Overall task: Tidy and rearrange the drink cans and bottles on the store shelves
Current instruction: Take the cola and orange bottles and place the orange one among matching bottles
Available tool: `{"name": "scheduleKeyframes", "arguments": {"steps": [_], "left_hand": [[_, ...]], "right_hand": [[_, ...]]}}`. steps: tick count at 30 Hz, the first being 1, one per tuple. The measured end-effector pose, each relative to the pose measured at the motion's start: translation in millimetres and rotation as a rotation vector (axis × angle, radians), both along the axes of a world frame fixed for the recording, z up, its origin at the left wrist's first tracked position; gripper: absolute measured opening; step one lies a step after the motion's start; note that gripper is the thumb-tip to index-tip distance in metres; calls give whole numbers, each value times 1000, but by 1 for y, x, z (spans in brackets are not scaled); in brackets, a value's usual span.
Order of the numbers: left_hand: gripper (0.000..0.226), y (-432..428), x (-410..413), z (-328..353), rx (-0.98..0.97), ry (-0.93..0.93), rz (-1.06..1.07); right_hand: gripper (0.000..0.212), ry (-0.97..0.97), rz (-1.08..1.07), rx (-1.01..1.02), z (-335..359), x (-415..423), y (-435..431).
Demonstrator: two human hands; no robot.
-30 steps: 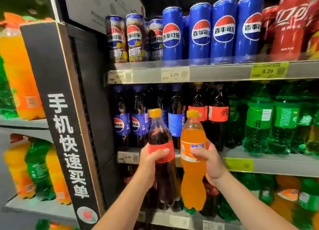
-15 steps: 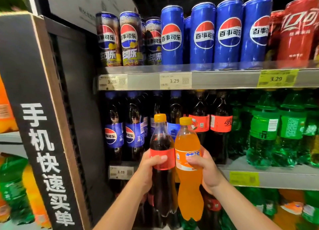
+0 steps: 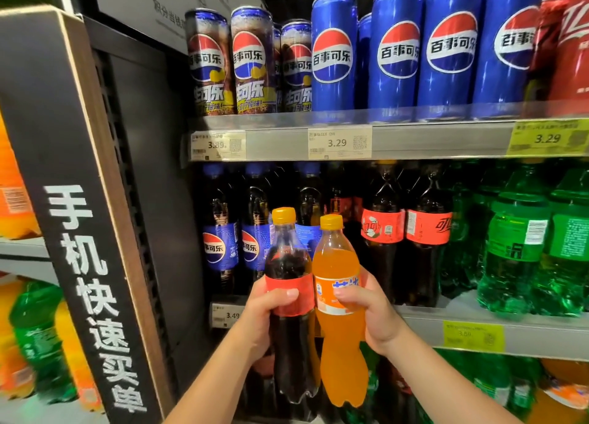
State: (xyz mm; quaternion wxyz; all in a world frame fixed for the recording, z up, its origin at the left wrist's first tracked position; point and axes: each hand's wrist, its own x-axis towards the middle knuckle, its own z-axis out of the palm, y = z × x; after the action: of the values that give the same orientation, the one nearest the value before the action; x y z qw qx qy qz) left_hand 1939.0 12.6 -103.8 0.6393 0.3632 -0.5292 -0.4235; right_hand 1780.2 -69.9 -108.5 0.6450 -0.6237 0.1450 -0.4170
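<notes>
- Where the left of the view is taken up, a black sign panel [image 3: 79, 248] printed with white characters is seen, set at a slant beside the dark upright of the shelving.
- To its right, two grey shelves are shown: an upper shelf [image 3: 430, 140] and, below it, a middle shelf [image 3: 526, 331].
- On the upper shelf, cans are stood upright in a row: dark cans [image 3: 208, 63] at the left, tall blue cans [image 3: 395, 57] in the middle and red cans [image 3: 573, 51] at the right edge.
- On the middle shelf, large bottles are ranked: blue-labelled bottles [image 3: 220, 248] at the left, red-labelled bottles [image 3: 382, 229] in the centre and green bottles [image 3: 513, 248] at the right.
- In front of the middle shelf and off it, two smaller bottles are held upright, side by side and touching: a cola bottle [image 3: 287, 264] with a red label on the left, and an orange bottle [image 3: 342, 360] on the right, whose yellow cap sits a little lower.
- The cola bottle is grasped at its label by the left grip [image 3: 264, 315], with the thumb laid across the front.
- The orange bottle is grasped at its label by the right grip [image 3: 373, 315], with the fingers curled round it.
- On the upper shelf edge, a white price tag [image 3: 339, 143] and a yellow price tag [image 3: 546, 138] are fixed, both marked 3.29.
</notes>
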Motion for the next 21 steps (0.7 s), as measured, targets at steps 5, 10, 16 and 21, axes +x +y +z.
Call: {"name": "scheduleKeyframes", "arguments": {"steps": [5, 10, 16, 21], "left_hand": [[63, 8, 9, 0, 1, -21, 45], [64, 9, 16, -7, 26, -11, 116], [63, 10, 10, -12, 21, -33, 191], [63, 15, -1, -2, -15, -59, 246]], "right_hand": [[66, 1, 21, -10, 0, 10, 2], [63, 10, 28, -11, -1, 16, 4], [69, 40, 8, 42, 3, 12, 2], [58, 4, 22, 2, 11, 1, 12]]}}
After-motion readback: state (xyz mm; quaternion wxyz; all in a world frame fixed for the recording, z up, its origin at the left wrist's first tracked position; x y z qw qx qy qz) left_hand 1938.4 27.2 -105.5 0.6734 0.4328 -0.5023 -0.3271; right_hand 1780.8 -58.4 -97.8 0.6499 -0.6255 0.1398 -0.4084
